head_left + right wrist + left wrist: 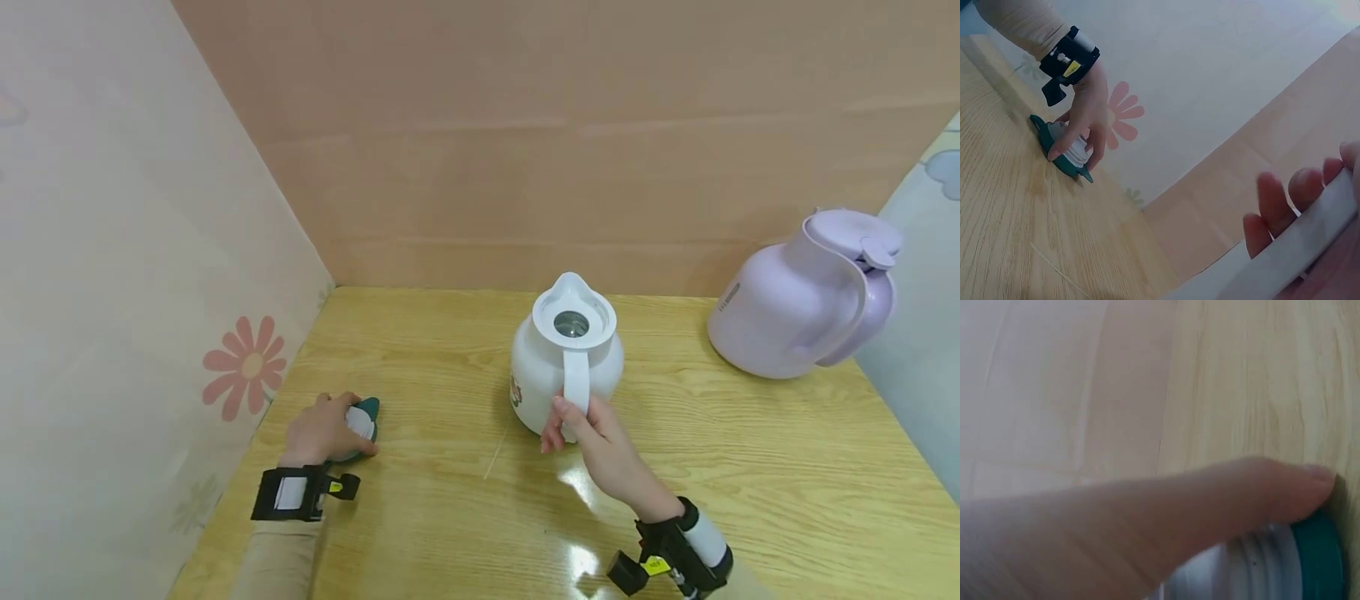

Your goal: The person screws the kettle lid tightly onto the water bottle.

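The white plastic jug's handle [576, 385] is being gripped by the right hand [600, 437]; toward the table's left edge, the teal-and-white threaded lid [362, 423] is being clasped by the left hand [324, 429].

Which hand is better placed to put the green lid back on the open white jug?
Left. The left hand already holds the green lid; the right hand grips the white jug handle.

I see a lilac thermal jug [806, 296] with its lid shut at the wooden table's [750, 467] far right corner. A pink flower decal [245, 365] marks the left wall panel [112, 292].
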